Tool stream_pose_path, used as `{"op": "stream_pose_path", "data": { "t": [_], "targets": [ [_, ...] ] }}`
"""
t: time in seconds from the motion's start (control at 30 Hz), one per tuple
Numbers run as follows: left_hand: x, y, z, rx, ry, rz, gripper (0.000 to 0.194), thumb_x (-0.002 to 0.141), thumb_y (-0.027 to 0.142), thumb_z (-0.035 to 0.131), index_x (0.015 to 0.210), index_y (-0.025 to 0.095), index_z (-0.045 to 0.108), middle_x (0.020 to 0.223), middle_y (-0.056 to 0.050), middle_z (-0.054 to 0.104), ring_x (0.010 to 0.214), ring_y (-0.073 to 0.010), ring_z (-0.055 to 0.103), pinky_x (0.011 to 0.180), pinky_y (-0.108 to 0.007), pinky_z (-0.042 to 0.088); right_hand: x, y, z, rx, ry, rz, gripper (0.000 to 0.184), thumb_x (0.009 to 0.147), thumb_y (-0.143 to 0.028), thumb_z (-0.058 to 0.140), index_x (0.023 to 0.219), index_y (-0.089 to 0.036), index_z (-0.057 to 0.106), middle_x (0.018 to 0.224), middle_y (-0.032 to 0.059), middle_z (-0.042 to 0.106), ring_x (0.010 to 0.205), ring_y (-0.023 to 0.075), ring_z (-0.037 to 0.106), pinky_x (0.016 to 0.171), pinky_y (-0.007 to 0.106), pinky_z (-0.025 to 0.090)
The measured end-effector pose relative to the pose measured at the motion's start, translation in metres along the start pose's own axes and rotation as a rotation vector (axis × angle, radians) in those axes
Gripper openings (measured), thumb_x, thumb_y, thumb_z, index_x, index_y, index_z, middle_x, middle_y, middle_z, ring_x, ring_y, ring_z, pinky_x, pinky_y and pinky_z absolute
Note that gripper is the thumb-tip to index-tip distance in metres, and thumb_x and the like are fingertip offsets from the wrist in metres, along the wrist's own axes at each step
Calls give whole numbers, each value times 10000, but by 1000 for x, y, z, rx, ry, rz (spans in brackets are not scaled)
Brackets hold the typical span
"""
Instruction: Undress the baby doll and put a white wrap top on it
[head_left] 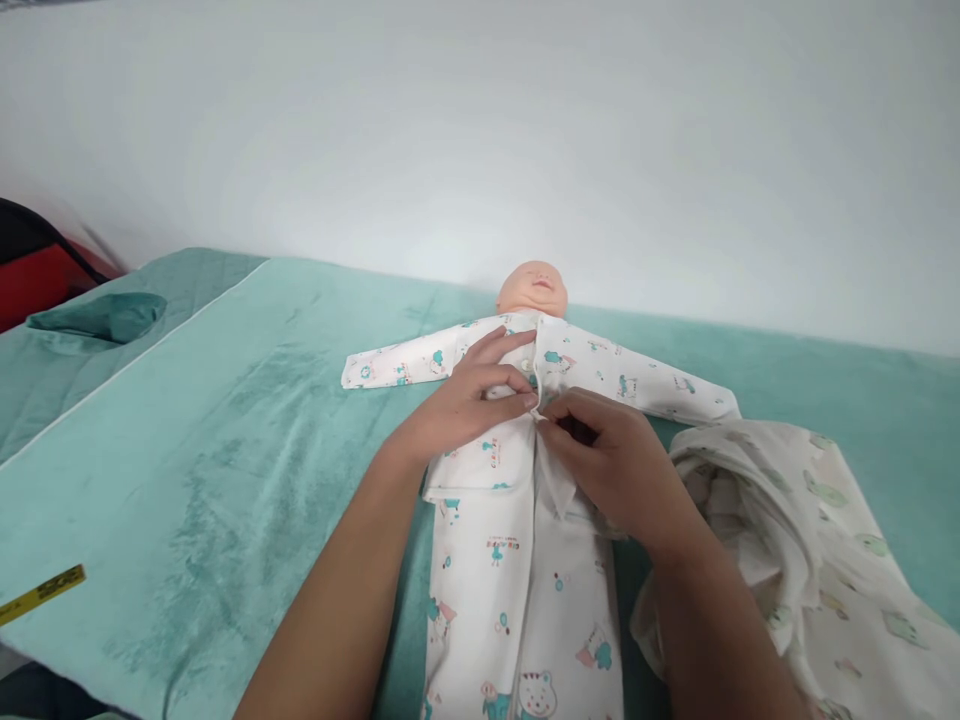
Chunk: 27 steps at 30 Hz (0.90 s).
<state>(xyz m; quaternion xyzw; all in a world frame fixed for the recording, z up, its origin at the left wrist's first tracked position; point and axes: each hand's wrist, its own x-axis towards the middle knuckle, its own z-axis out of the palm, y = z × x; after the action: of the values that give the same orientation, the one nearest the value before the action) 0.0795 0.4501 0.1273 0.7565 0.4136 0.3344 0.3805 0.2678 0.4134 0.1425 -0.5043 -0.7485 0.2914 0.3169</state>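
Observation:
A baby doll (512,289) lies on its back, its head close to the wall. It wears a white long-sleeved baby shirt (592,355) with small teal and pink prints, both sleeves spread sideways. My left hand (487,385) rests across the chest, thumb and index finger pinching the shirt's front edge. Right beside it, my right hand (607,450) is closed on the opposite edge of the front opening. Fingertips hide the exact spot they grip. White printed baby pants (480,610) cover the legs below the shirt.
A teal plush cover (247,480) spreads under the doll. To the right lies a bunched white cloth (840,560) with green prints. The white wall (480,130) rises behind. A red and black item (37,280) stands far left, and a yellow strip (45,593) is lower left.

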Motion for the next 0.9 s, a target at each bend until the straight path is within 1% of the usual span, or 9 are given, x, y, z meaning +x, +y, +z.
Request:
{"op": "stream_pose_path", "data": {
  "t": [0.07, 0.13, 0.23, 0.33, 0.57, 0.73, 0.83, 0.9],
  "targets": [
    [0, -1, -1, -20, 1, -7, 182, 910, 374, 564, 816, 253, 662, 1577, 89, 333, 1526, -230, 95, 1241, -497, 141, 0, 0, 0, -4, 43, 3, 168, 851, -196, 544, 684, -205, 529, 649, -53, 484, 623, 110, 425, 596, 257, 321],
    [0, -1, -1, -37, 1, -11, 200, 910, 379, 565, 792, 245, 656, 1575, 87, 339, 1524, -229, 105, 1239, -500, 143, 1, 0, 0, 4, 56, 1, 163, 866, -207, 552, 704, -208, 563, 677, -48, 517, 643, 112, 458, 612, 258, 337],
    [0, 0, -1, -51, 20, -11, 208, 907, 385, 570, 781, 238, 646, 1571, 74, 350, 1523, -229, 115, 1233, -506, 155, 1, 1, 0, 35, 34, -1, 135, 875, -208, 553, 769, -221, 634, 742, -37, 564, 686, 119, 502, 635, 259, 361],
    [0, 1, 1, -58, 48, -12, 186, 893, 375, 594, 781, 230, 627, 1564, 52, 370, 1518, -229, 139, 1222, -504, 182, 2, 2, 0, 54, 14, 3, 143, 876, -209, 548, 809, -230, 672, 778, -26, 584, 707, 127, 519, 644, 265, 372],
    [1, 0, 2, -78, 83, -4, 193, 866, 364, 632, 735, 223, 649, 1531, 35, 426, 1505, -235, 193, 1215, -501, 194, 2, 1, 5, 1, 74, 22, 118, 851, -215, 575, 784, -224, 672, 736, -31, 570, 676, 123, 506, 644, 271, 367],
    [1, 2, 1, -84, 87, -18, 241, 870, 335, 618, 666, 209, 593, 1519, 43, 443, 1501, -242, 207, 1210, -513, 209, 2, 0, 9, -34, 114, 44, 137, 863, -258, 572, 774, -216, 668, 711, -26, 570, 679, 132, 510, 650, 274, 366],
    [1, 5, 0, -74, 82, -33, 292, 886, 351, 596, 638, 203, 556, 1521, 45, 439, 1500, -251, 208, 1208, -527, 215, 2, 0, 11, -28, 147, 79, 166, 870, -293, 566, 774, -210, 672, 724, -15, 606, 675, 139, 521, 640, 274, 365],
    [0, 7, 1, -70, 74, -35, 305, 901, 370, 575, 644, 205, 560, 1523, 48, 434, 1502, -255, 201, 1205, -532, 222, 3, -1, 12, -5, 183, 115, 189, 871, -328, 569, 766, -203, 664, 709, -11, 617, 649, 141, 517, 628, 274, 366]
  ]
}}
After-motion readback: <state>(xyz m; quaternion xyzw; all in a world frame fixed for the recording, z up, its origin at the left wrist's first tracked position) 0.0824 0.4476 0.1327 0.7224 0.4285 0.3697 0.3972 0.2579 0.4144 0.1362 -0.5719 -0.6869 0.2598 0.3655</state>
